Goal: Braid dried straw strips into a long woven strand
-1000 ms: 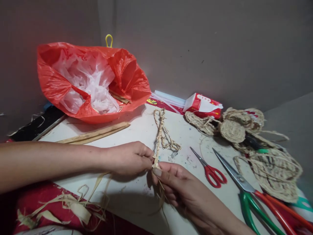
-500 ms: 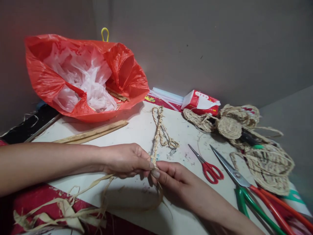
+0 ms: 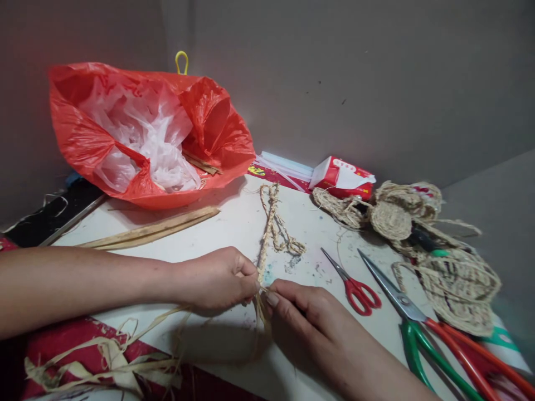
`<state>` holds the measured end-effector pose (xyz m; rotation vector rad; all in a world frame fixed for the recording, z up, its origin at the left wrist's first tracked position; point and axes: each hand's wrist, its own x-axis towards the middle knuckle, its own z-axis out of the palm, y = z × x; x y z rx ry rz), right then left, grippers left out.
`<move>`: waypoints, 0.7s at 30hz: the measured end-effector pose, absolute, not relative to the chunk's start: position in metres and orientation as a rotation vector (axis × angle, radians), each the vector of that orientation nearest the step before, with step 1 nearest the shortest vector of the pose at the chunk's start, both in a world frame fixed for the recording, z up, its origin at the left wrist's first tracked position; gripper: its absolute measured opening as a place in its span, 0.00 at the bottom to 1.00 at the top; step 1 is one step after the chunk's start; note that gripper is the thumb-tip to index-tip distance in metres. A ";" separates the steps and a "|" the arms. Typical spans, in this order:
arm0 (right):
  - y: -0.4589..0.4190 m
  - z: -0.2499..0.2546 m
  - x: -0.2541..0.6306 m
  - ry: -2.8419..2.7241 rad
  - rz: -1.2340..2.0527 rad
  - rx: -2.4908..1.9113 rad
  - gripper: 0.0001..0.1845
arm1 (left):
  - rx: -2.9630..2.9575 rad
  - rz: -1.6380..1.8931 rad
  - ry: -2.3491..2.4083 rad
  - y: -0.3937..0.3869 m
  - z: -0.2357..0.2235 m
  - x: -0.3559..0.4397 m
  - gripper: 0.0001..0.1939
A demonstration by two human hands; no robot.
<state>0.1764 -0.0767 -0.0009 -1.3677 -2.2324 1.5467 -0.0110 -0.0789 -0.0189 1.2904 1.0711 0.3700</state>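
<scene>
A thin braided straw cord point(image 3: 263, 257) runs down the white tabletop toward me, its far part looped back on itself. At its near end my left hand point(image 3: 221, 278) is closed, thumb and finger pinching the braid. Close beside it my right hand point(image 3: 307, 312) pinches a straw strand between thumb and forefinger. Loose strand ends point(image 3: 259, 309) hang below the fingers. More pale straw strips point(image 3: 112, 362) lie tangled at the lower left, some trailing toward my left hand.
Red-handled scissors point(image 3: 360, 294) and large shears point(image 3: 412, 312) lie right of my right hand. Coiled woven straw pieces point(image 3: 455, 284) pile up beyond them. A red plastic bag point(image 3: 79, 133), a dry stalk point(image 3: 167, 225) and a tissue pack point(image 3: 340, 181) are farther back.
My hands have drawn slightly apart, and a strand now shows between them. The right hand has shifted a little right and toward me.
</scene>
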 end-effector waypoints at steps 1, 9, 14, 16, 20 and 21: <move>-0.079 -0.002 0.175 -2.114 1.663 -1.360 0.19 | 1.291 0.382 1.054 -0.079 -0.018 -0.011 0.13; -0.105 -0.016 0.157 -1.878 1.613 -1.433 0.21 | 1.140 0.497 0.894 -0.085 -0.020 -0.012 0.14; -0.114 -0.015 0.154 -2.235 1.166 -1.445 0.21 | 1.142 0.521 0.981 -0.087 -0.020 -0.011 0.13; -0.115 -0.018 0.154 -2.317 1.036 -1.454 0.20 | 1.141 0.526 0.981 -0.088 -0.020 -0.011 0.13; -0.117 -0.036 0.153 -2.462 0.823 -1.396 0.10 | 1.020 0.552 0.942 -0.089 -0.020 -0.008 0.11; -0.118 -0.042 0.152 -2.490 0.818 -1.356 0.08 | 0.988 0.549 0.936 -0.090 -0.019 -0.007 0.11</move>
